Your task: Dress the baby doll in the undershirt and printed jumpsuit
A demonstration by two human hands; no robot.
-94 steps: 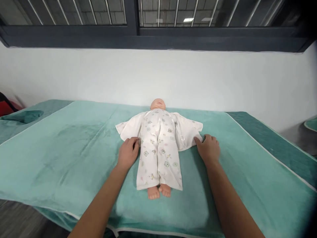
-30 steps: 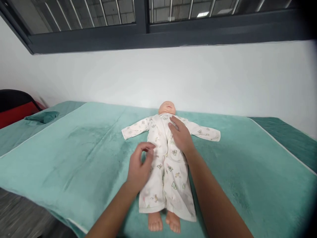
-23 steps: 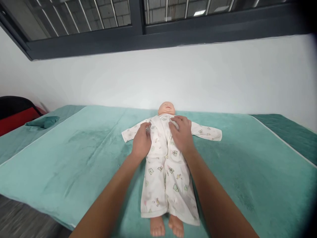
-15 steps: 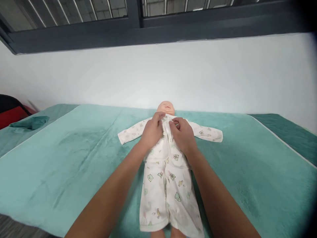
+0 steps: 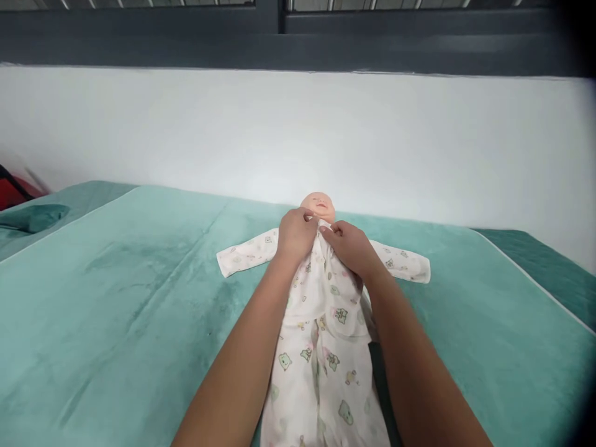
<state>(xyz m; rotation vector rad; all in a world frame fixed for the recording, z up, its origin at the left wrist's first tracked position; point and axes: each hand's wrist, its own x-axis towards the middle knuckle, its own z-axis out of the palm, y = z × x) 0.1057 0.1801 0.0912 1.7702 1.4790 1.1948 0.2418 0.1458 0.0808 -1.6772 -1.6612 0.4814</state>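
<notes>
A baby doll (image 5: 318,203) lies on its back, its head toward the wall. It wears a white baby shirt (image 5: 305,292) with small animal prints, its sleeves spread out to both sides. White printed pants (image 5: 302,379) cover its legs. At the neckline, my left hand (image 5: 298,234) pinches the shirt's front edge between thumb and fingers. Close beside it, my right hand (image 5: 350,246) is closed on the other front edge. The cloth between the hands is lifted off the doll's chest. My fingers hide the exact spot they grip.
A teal plush blanket (image 5: 139,298) covers the bed under the doll. Behind it stands a white wall (image 5: 298,136) below a dark window frame (image 5: 186,40). At the far left lie a folded teal cloth (image 5: 35,217) and a red and black item (image 5: 12,189).
My hands have drawn closer together at the neckline, and the shirt front is pulled up more. The camera view has tilted down and levelled a little.
</notes>
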